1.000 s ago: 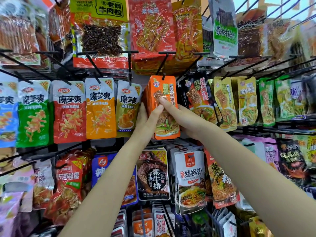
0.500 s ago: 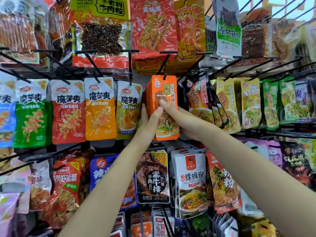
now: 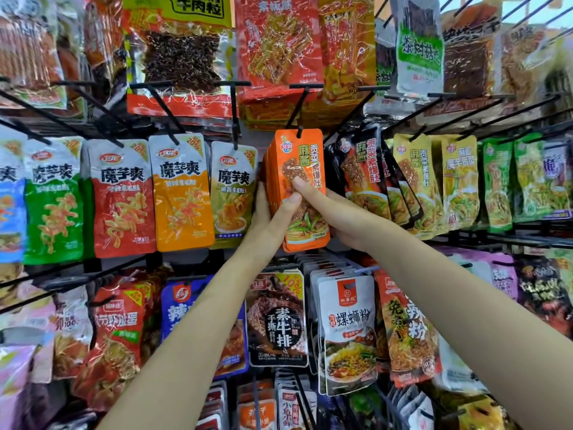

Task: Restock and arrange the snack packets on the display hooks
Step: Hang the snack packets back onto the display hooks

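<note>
Here both hands' grip, left hand (image 3: 269,218) and right hand (image 3: 344,218), clasps the hooked orange packets (image 3: 302,169).

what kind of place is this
Most likely a shop's snack aisle: rows of black display hooks carry hanging snack packets, and both hands hold a stack of orange packets on one hook.

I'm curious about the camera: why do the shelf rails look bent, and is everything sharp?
Head view: the wide lens bows the black hooks outward toward the edges. The orange packets, held by left hand and right hand, are sharp in the centre. The glossy top bags show glare, and the corners are soft.
</note>
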Demonstrator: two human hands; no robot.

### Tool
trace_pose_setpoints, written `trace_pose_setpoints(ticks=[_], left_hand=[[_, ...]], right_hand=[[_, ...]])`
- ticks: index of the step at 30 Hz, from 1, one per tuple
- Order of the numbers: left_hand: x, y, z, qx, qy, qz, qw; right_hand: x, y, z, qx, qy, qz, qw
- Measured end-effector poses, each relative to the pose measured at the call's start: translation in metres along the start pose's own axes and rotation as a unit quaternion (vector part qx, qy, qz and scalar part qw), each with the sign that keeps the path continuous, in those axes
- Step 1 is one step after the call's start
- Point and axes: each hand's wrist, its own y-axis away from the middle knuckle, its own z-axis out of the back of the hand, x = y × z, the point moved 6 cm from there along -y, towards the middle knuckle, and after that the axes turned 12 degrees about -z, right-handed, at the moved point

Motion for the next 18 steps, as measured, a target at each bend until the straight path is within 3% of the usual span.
trace_pose_setpoints(ticks=[18], left_hand=[[-0.009, 0.001, 0.006, 0.004, -0.063, -0.007, 0.998]], right_hand=[[-0.008, -0.014, 0.008, -0.006, 0.015, -0.012, 1.0]])
